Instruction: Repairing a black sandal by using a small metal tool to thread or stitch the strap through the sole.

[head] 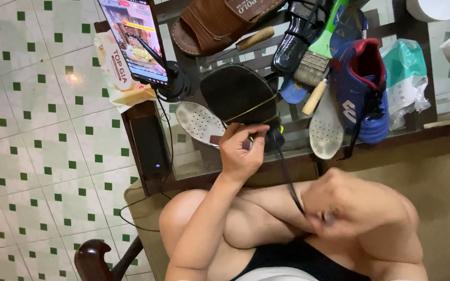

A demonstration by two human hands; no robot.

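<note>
My left hand [239,152] grips the near edge of a dark shoe [238,91] that lies sole-up on the glass table [199,161], with a small tool pinched in the fingers. A black thread [289,179] runs from the shoe's edge down to my right hand [339,204]. That hand is blurred, closed on the thread and held over my knees. A yellowish stitch line shows along the shoe's sole.
On the table are a phone on a stand [134,39], a brown sandal [220,21], a black shoe [300,31], a green-handled brush [319,52], a blue and red boot [360,88], two white insoles [199,122] and a plastic bag [407,78]. A wooden chair arm [95,257] is at lower left.
</note>
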